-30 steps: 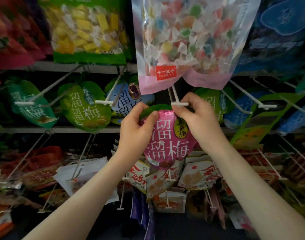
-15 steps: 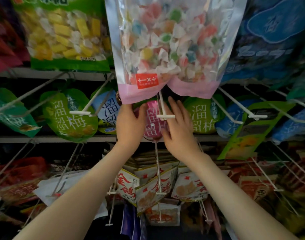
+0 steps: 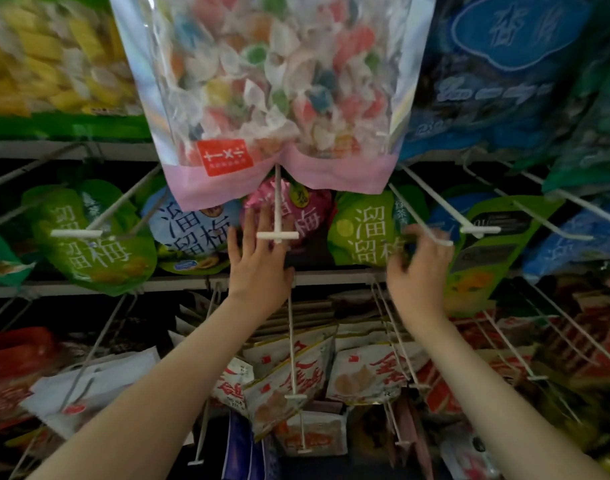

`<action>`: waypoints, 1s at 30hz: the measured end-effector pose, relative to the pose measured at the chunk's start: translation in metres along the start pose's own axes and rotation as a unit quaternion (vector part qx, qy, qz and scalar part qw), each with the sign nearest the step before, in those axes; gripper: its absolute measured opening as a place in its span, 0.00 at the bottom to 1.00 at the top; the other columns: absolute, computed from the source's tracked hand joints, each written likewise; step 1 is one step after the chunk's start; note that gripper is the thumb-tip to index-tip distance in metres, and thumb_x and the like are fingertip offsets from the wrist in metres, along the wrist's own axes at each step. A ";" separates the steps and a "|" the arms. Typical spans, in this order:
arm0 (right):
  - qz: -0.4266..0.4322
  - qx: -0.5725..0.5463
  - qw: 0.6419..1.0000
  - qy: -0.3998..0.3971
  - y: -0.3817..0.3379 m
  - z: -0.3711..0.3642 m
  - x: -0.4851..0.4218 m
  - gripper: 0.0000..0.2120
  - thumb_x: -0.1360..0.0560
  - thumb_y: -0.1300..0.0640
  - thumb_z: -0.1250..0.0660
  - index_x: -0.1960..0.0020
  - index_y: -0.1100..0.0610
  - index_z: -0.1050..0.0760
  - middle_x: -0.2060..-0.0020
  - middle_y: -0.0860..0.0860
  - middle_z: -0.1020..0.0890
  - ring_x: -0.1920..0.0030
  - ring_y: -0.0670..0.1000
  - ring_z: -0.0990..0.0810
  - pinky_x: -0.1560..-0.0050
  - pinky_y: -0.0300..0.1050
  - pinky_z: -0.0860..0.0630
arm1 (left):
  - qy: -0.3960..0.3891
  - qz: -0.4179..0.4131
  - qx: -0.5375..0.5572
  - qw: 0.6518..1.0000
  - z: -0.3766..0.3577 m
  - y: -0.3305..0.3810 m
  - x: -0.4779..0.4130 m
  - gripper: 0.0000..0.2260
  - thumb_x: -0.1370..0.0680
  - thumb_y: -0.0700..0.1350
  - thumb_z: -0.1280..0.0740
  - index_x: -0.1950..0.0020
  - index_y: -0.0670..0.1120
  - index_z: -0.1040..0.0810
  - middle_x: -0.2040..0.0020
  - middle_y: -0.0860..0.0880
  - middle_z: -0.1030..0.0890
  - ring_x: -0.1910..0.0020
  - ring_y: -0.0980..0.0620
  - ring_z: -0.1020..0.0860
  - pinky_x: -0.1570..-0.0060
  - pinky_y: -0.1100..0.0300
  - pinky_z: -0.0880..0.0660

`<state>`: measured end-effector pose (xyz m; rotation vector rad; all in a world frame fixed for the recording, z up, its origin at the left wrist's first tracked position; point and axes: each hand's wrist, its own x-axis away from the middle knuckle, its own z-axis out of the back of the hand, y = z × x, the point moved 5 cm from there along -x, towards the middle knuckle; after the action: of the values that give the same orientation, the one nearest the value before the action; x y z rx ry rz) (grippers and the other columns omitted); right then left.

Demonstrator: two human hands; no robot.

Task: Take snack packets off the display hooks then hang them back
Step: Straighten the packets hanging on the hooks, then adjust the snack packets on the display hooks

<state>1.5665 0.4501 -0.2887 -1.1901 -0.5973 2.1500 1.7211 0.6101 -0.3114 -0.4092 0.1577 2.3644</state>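
A pink plum-snack packet [image 3: 298, 207] hangs far back on the middle display hook [image 3: 277, 216], half hidden by a big candy bag. My left hand [image 3: 258, 261] is just below that hook's white T-end, fingers straight and spread, fingertips at the pink packet's lower edge, holding nothing. My right hand [image 3: 417, 271] is blurred at the right edge of a green plum packet [image 3: 364, 226], beside the neighbouring hook [image 3: 431, 230]. Its fingers are curled, and the thumb overlaps the green packet's lower corner. Whether it grips the packet is unclear.
A large clear bag of coloured candies [image 3: 272, 91] hangs overhead in front. More green [image 3: 92, 244] and blue [image 3: 192, 233] plum packets hang to the left. Long wire hooks jut toward me across the row. White-and-red packets [image 3: 296, 372] crowd the hooks below my arms.
The pink packet was slid back along the middle hook and both hands let go of it. My right hand moved right to the green packet; my left hand opened below the hook.
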 end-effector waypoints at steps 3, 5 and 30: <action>-0.074 -0.117 0.989 -0.052 0.018 -0.001 -0.022 0.32 0.28 0.58 0.30 0.29 0.54 0.41 0.33 0.54 0.35 0.31 0.55 0.36 0.32 0.55 0.34 | 0.002 0.003 0.026 1.000 -0.005 0.007 0.001 0.33 0.22 0.58 0.43 0.23 0.52 0.55 0.23 0.40 0.61 0.25 0.39 0.62 0.30 0.39 0.60; -0.068 -0.174 0.977 -0.098 0.010 -0.005 -0.028 0.39 0.29 0.54 0.28 0.26 0.49 0.47 0.28 0.50 0.38 0.29 0.51 0.38 0.30 0.51 0.37 | 0.013 -0.005 0.056 0.998 -0.004 0.017 0.003 0.31 0.23 0.64 0.54 0.23 0.53 0.55 0.23 0.39 0.56 0.25 0.38 0.56 0.30 0.38 0.57; -0.176 -0.496 0.802 -0.282 -0.038 0.134 0.031 0.04 0.32 0.61 0.34 0.64 0.55 0.26 0.69 0.50 0.20 0.68 0.48 0.21 0.68 0.38 0.24 | -0.283 0.123 0.784 0.539 0.070 0.107 0.104 0.17 0.33 0.42 0.30 0.45 0.41 0.22 0.50 0.44 0.17 0.53 0.47 0.18 0.51 0.55 0.21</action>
<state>1.4488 0.4861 -0.2165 -0.7135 -2.2100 1.8097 1.5589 0.6139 -0.2810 1.2806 1.8499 1.4775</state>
